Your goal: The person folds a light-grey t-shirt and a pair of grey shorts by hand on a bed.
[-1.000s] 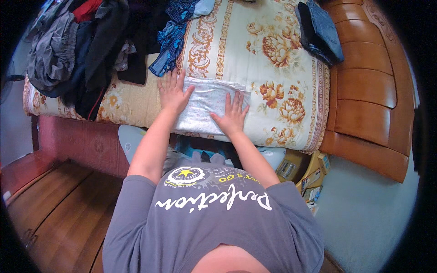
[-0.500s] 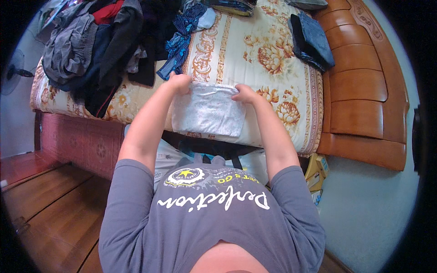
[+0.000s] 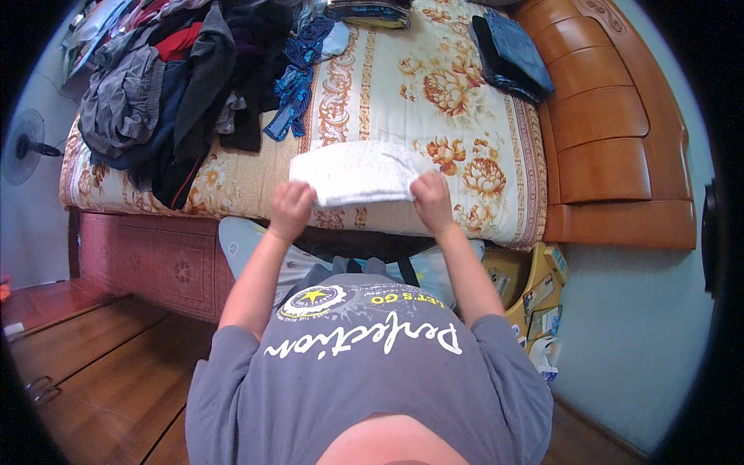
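Observation:
A white cloth garment point(image 3: 355, 172) with a faint small pattern is stretched between my hands, just above the near edge of the bed. My left hand point(image 3: 293, 209) is closed on its near left corner. At the near right corner, my right hand point(image 3: 432, 200) pinches the cloth the same way. The near edge of the cloth hangs taut between both fists. Its far part reaches over the flowered bedspread point(image 3: 380, 101). The exact kind of garment cannot be told.
Dark and grey clothes point(image 3: 178, 93) lie heaped at the left of the bed, beside crumpled blue patterned cloth point(image 3: 298, 77). Folded jeans point(image 3: 515, 54) lie near the wooden headboard point(image 3: 597, 139). A folded stack point(image 3: 370, 12) is at the far side. A fan point(image 3: 29, 146) stands left.
Both hands have come nearer to me, from the cloth's far corners to its near corners. The cloth now looks shorter and lies farther forward on the bed. The view has shifted slightly.

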A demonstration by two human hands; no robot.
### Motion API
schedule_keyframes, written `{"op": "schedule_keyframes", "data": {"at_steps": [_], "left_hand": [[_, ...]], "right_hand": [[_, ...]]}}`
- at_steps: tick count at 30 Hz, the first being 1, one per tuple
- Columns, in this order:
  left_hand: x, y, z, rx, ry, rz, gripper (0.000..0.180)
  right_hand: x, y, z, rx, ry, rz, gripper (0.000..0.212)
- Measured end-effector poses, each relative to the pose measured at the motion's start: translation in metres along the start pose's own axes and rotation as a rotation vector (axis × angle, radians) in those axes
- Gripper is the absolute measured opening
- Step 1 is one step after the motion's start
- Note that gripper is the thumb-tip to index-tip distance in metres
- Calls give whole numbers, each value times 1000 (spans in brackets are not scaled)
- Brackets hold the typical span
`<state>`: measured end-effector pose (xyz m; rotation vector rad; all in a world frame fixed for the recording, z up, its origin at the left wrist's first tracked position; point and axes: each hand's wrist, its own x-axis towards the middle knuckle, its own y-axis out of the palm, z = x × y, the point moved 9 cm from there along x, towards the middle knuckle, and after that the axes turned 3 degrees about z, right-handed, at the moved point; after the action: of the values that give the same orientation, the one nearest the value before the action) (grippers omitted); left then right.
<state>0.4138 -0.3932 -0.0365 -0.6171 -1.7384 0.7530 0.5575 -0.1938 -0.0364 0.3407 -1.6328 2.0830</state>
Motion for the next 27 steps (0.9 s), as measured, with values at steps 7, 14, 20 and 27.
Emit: {"op": "schedule_keyframes", "data": {"at_steps": [7, 14, 20, 27], "left_hand": [[-1, 14, -10, -206, -23, 197, 20], [180, 0, 50, -4, 32, 235, 18], [164, 2, 31, 107, 171, 204, 7], [-37, 88, 20, -101, -58, 264, 26]], "right_hand": [[-47, 17, -18, 317, 233, 117, 12], [99, -2, -104, 386, 426, 362, 8], [101, -41, -79, 180, 212, 128, 8], [-53, 75, -54, -45, 258, 131, 13]]}}
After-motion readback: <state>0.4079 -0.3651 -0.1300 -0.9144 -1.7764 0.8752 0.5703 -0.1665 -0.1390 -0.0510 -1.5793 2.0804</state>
